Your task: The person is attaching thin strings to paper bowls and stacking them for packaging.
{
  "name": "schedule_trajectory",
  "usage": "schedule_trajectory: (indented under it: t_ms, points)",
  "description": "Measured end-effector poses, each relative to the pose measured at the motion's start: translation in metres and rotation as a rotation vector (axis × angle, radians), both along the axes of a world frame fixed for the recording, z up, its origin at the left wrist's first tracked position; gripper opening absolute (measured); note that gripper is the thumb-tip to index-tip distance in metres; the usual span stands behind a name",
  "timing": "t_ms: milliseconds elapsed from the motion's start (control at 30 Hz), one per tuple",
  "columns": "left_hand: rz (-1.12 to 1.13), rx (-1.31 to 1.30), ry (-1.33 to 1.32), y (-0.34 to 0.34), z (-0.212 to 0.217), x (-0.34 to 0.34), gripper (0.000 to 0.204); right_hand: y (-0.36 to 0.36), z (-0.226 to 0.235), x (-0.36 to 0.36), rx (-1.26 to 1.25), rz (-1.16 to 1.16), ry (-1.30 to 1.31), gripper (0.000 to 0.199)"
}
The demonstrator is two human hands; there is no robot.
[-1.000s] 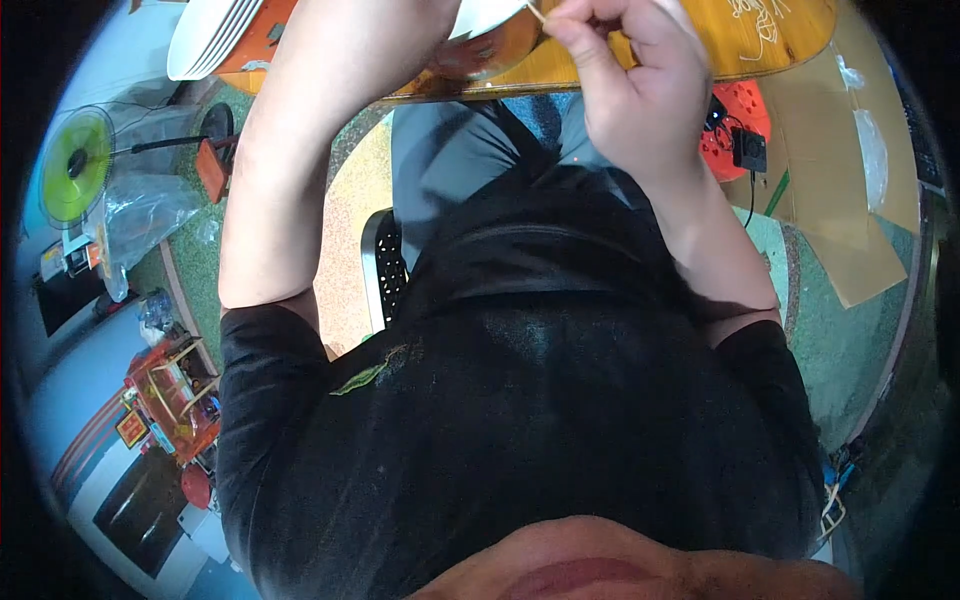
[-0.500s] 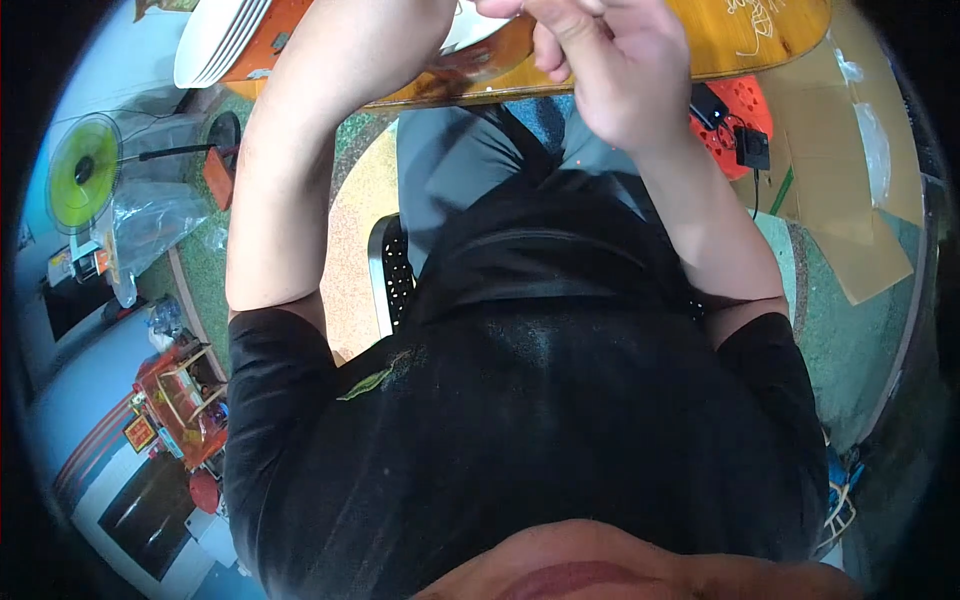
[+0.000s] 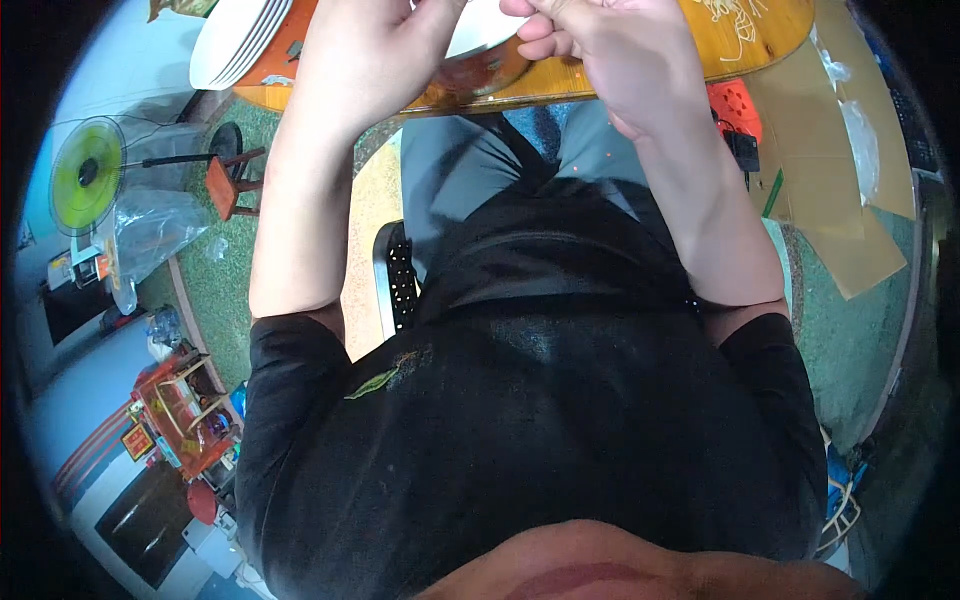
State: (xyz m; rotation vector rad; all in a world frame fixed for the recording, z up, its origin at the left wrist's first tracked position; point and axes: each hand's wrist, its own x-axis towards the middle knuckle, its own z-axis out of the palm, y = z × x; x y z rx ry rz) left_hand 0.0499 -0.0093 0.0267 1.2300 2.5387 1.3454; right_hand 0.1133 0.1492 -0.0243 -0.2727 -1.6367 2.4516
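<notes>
Both my hands are at the near edge of a wooden table [image 3: 775, 30], on either side of a white dish [image 3: 485, 28] that the top edge cuts off. My left hand [image 3: 385, 55] is at the dish's left, its thumb partly showing and its other fingers hidden or out of view. To the dish's right, my right hand [image 3: 625, 50] has its fingers curled in and its thumb and forefinger drawn together near the rim. Whatever they may pinch is too small to make out. Pale thin strands [image 3: 738, 25] lie on the tabletop beyond my right hand.
A stack of white plates [image 3: 232, 45] stands at the table's left. Below are a small brown stool [image 3: 228, 185] and a green-bladed fan [image 3: 88, 175]. A red perforated stool [image 3: 738, 105] and flattened cardboard [image 3: 800, 130] are on the right.
My left hand has come lower into view, and my right hand has shifted slightly right. More of the white dish shows between them. The whole view has shifted slightly.
</notes>
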Motion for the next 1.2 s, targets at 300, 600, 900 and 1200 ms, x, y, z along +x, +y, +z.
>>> schedule_trajectory:
  t_ms: [300,600,900,1200]
  points:
    - [-0.150,0.035,0.389,-0.001,-0.002,-0.009,0.017,0.011,0.020,-0.009,0.365,0.250,-0.094,0.010]
    - [-0.164,0.062,0.285,0.016,0.000,-0.010,0.015,0.033,0.030,-0.006,0.434,0.437,-0.138,0.010]
    - [-0.203,-0.267,0.002,0.005,0.009,-0.013,0.013,0.043,0.038,0.008,0.428,0.432,-0.158,0.010]
    - [-0.301,-0.113,0.295,0.017,-0.019,-0.037,0.032,0.058,0.008,0.013,0.740,0.305,0.228,0.006]
